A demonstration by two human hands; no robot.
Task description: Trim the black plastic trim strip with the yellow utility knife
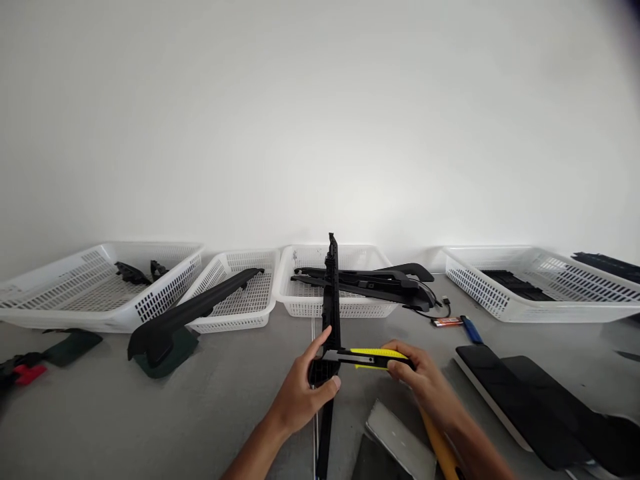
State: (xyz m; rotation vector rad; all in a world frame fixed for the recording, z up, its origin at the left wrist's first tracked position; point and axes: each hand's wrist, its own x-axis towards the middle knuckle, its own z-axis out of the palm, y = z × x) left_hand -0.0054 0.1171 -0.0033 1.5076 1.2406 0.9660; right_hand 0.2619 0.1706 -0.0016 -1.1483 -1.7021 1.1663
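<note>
My left hand point(305, 390) is wrapped round the wide lower part of a long black plastic part point(331, 300), which stands out lengthwise in front of me. My right hand point(415, 373) grips a yellow and black utility knife point(377, 358) that points left. The front end of the knife lies across the black part, between the thumb and index finger of my left hand. Whether the blade cuts into the plastic is too small to tell.
Behind are white baskets point(255, 320), point(295, 308), one holding several black parts point(385, 283). Another black part point(195, 310) leans over a basket's edge at left. Nearer lie a grey metal block point(400, 437), a yellow handle point(440, 443), black flat panels point(520, 400) and a blue tool point(471, 330).
</note>
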